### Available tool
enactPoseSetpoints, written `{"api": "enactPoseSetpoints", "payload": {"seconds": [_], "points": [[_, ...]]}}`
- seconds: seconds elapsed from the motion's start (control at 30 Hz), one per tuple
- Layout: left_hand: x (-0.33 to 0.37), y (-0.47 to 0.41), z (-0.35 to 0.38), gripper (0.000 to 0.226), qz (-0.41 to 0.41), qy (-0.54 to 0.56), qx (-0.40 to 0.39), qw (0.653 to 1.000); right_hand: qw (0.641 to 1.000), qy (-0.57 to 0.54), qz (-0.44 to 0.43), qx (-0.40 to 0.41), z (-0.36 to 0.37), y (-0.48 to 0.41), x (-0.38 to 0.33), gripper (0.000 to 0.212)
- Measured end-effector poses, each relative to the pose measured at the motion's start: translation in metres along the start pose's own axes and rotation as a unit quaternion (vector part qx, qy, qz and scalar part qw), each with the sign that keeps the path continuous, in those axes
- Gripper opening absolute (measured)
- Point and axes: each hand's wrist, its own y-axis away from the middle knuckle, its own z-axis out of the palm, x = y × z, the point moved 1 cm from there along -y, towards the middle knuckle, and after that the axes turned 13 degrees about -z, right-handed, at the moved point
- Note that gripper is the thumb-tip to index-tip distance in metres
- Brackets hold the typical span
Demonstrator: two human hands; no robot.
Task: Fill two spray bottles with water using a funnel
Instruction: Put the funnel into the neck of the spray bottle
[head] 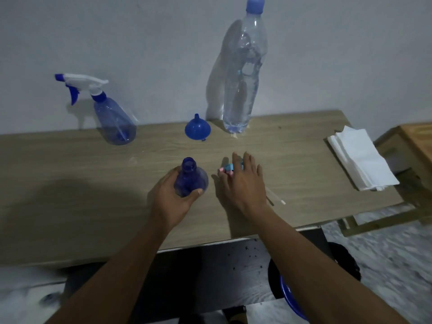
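Table (70, 164): wooden top against a pale wall, and everything you need stands or lies on it.

Water bottle (245, 73): tall, clear, blue cap on, upright at the back by the wall. It looks part full. Nothing shows it has been poured from yet.

Napkins (360, 157): white stack at the far right edge, well apart from your hands.

Capped spray bottle (114, 122): blue, back left, white-and-blue trigger head screwed on. It appears empty, so this one is yet to be opened and filled.

Open spray bottle (190, 178): blue, near the front centre, neck bare and facing up. No water can be made out inside.

Left hand (171, 196): your fingers and thumb are wrapped around the body of the open spray bottle, steadying it on the table.

Right hand (243, 183): just right of that bottle, palm down, fingers spread over the spray head. Whether you grip it or only rest on it cannot be told.

Funnel (197, 128): blue, lying wide mouth down between the two spray bottles at the back, just left of the water bottle, untouched.

Spray head (228, 170): pink and light blue, mostly hidden under your right hand; its white tube (275, 198) pokes out near your wrist.

Status, as judged: one bottle opened, neither filled. Funnel placing, pouring, recapping and the whole second bottle remain.
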Motion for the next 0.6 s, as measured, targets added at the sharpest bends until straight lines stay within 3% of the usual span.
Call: {"api": "enactPoseSetpoints", "payload": {"seconds": [0.1, 0.2, 0.43, 0.6], "points": [[0.002, 0.001, 0.002, 0.069, 0.026, 0.026, 0.008, 0.999, 0.998, -0.024, -0.043, 0.034, -0.003, -0.029, -0.003, 0.065], [0.002, -0.001, 0.005, 0.069, 0.040, 0.020, 0.012, 0.999, 0.995, -0.066, -0.076, 0.019, -0.003, -0.064, -0.011, 0.063], [0.003, -0.004, 0.007, 0.064, 0.018, -0.003, 0.025, 1.000, 0.980, -0.191, -0.052, -0.003, 0.019, -0.143, -0.021, 0.065], [-0.002, -0.005, 0.010, 0.074, 0.024, 0.012, 0.033, 0.999, 0.980, -0.190, -0.044, 0.024, 0.033, -0.164, -0.025, 0.077]]}}
